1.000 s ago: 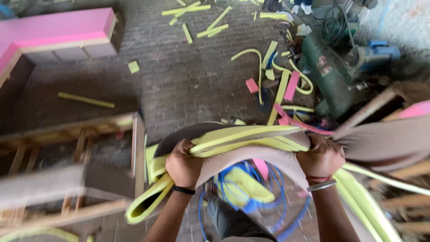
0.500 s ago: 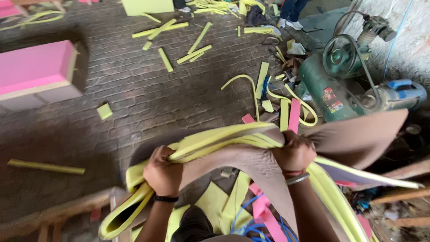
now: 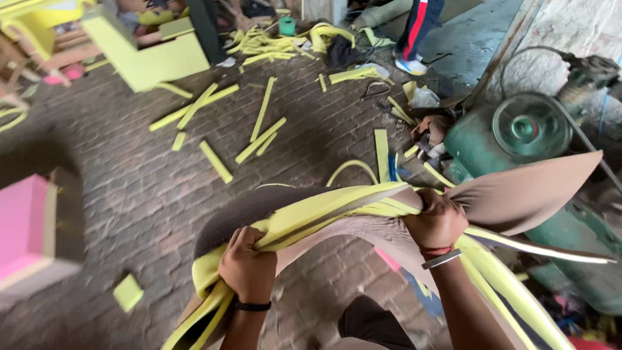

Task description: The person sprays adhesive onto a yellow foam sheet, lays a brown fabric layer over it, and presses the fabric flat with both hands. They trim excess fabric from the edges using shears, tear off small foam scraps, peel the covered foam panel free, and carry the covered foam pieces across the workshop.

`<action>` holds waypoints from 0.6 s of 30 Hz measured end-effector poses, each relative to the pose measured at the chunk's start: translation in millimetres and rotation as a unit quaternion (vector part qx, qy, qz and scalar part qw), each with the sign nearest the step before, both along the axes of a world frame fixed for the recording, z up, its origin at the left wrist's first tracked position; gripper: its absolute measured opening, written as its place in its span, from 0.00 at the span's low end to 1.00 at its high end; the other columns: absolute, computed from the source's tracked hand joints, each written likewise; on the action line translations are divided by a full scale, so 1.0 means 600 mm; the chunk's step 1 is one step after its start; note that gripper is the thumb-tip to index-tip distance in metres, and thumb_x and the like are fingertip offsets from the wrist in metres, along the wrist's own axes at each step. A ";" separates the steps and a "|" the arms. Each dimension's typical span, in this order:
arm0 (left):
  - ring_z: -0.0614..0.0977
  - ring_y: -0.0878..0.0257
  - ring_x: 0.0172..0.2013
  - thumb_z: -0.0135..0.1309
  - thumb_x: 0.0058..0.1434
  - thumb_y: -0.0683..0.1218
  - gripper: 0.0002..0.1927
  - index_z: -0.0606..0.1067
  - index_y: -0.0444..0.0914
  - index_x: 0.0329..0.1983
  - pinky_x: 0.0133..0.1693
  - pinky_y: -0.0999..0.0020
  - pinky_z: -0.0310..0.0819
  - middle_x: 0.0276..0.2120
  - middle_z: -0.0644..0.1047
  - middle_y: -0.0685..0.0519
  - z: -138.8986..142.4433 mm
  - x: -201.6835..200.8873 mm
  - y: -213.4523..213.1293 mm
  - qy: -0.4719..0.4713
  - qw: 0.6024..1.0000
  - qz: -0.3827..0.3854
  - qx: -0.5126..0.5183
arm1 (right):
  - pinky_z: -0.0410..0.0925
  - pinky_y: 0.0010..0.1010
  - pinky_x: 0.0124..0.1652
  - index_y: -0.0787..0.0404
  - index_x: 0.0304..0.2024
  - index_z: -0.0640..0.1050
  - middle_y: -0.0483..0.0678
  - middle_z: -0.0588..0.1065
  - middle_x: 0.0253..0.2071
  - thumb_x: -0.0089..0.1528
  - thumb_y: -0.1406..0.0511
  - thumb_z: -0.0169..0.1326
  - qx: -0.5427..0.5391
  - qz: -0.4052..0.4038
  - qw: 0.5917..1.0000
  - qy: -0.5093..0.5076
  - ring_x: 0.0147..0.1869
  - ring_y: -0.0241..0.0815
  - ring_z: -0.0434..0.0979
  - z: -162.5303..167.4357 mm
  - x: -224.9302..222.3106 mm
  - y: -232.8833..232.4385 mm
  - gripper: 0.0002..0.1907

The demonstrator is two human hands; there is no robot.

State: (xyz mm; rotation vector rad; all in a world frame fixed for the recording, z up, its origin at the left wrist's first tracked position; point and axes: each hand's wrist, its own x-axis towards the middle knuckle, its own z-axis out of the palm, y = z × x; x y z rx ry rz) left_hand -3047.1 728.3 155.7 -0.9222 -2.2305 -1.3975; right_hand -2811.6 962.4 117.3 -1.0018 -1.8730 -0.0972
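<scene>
Both my hands grip a bundle of long yellow foam strips (image 3: 324, 210) wrapped in a brown fabric sheet (image 3: 525, 188). My left hand (image 3: 248, 267), with a black wristband, clutches the bundle's left end, where the strips droop down toward the lower left. My right hand (image 3: 437, 220), with a red and silver bracelet, is closed on the bundle's right part. Past it the fabric flares out to a point and more strips trail down to the right.
Loose yellow foam offcuts (image 3: 259, 133) litter the brick floor (image 3: 129, 194). A green machine with a round wheel (image 3: 528, 126) stands at right. A pink foam block (image 3: 23, 223) sits at left, a yellow foam block (image 3: 149, 58) at the back. Another person's leg (image 3: 414, 32) is at the top.
The view has swung up and forward, showing more of the floor and the far yellow foam. Both hands keep their grip on the bundle.
</scene>
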 end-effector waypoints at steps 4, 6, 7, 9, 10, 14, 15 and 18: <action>0.80 0.51 0.30 0.52 0.45 0.33 0.09 0.74 0.41 0.26 0.28 0.62 0.70 0.29 0.78 0.53 -0.022 -0.112 0.169 0.020 0.999 -0.024 -0.019 | 0.71 0.39 0.37 0.51 0.35 0.84 0.49 0.78 0.29 0.47 0.55 0.72 -0.018 -0.040 0.999 -0.007 0.33 0.51 0.79 -0.030 -0.081 0.151 0.17; 0.80 0.51 0.30 0.53 0.44 0.34 0.09 0.74 0.41 0.25 0.28 0.61 0.70 0.28 0.78 0.54 -0.039 -0.163 0.259 0.018 0.999 -0.022 -0.037 | 0.70 0.41 0.34 0.52 0.37 0.85 0.50 0.79 0.29 0.44 0.54 0.73 -0.032 -0.065 0.997 -0.023 0.31 0.53 0.78 -0.046 -0.130 0.246 0.20; 0.80 0.51 0.30 0.53 0.44 0.35 0.09 0.75 0.42 0.25 0.28 0.61 0.70 0.27 0.78 0.54 -0.041 -0.193 0.309 0.020 0.999 -0.023 -0.045 | 0.69 0.41 0.32 0.52 0.37 0.86 0.50 0.79 0.28 0.43 0.54 0.73 -0.034 -0.079 0.996 -0.028 0.31 0.54 0.77 -0.046 -0.157 0.301 0.22; 0.81 0.51 0.30 0.53 0.44 0.35 0.09 0.75 0.43 0.25 0.28 0.60 0.70 0.28 0.78 0.54 -0.040 -0.235 0.422 0.016 0.999 0.002 -0.042 | 0.69 0.42 0.32 0.52 0.33 0.83 0.50 0.78 0.29 0.44 0.53 0.72 -0.021 -0.058 0.998 -0.018 0.31 0.54 0.78 -0.031 -0.215 0.415 0.19; 0.81 0.51 0.30 0.53 0.44 0.35 0.09 0.75 0.43 0.25 0.27 0.60 0.70 0.28 0.79 0.55 -0.039 -0.261 0.457 0.017 0.998 0.007 -0.053 | 0.70 0.42 0.32 0.52 0.31 0.82 0.50 0.78 0.29 0.45 0.53 0.72 -0.032 -0.057 0.998 -0.010 0.31 0.53 0.78 -0.037 -0.242 0.440 0.18; 0.80 0.49 0.30 0.54 0.44 0.36 0.08 0.75 0.42 0.25 0.27 0.59 0.70 0.27 0.78 0.53 -0.022 -0.334 0.607 -0.007 0.999 0.003 -0.048 | 0.69 0.43 0.32 0.49 0.35 0.83 0.47 0.77 0.26 0.45 0.59 0.68 -0.011 -0.059 0.998 -0.037 0.31 0.53 0.77 -0.016 -0.320 0.607 0.15; 0.80 0.49 0.30 0.53 0.45 0.36 0.08 0.75 0.42 0.26 0.27 0.58 0.70 0.28 0.77 0.53 -0.022 -0.354 0.643 0.003 0.999 0.004 -0.049 | 0.68 0.43 0.31 0.48 0.34 0.83 0.48 0.77 0.26 0.45 0.58 0.68 -0.013 -0.068 0.996 -0.048 0.31 0.54 0.77 -0.014 -0.338 0.653 0.14; 0.79 0.48 0.30 0.53 0.46 0.36 0.07 0.73 0.41 0.25 0.28 0.57 0.69 0.28 0.76 0.52 -0.038 -0.416 0.774 0.018 0.999 -0.002 -0.046 | 0.68 0.41 0.34 0.47 0.37 0.83 0.47 0.78 0.29 0.47 0.60 0.67 0.018 -0.051 0.997 -0.056 0.33 0.52 0.77 -0.031 -0.389 0.778 0.15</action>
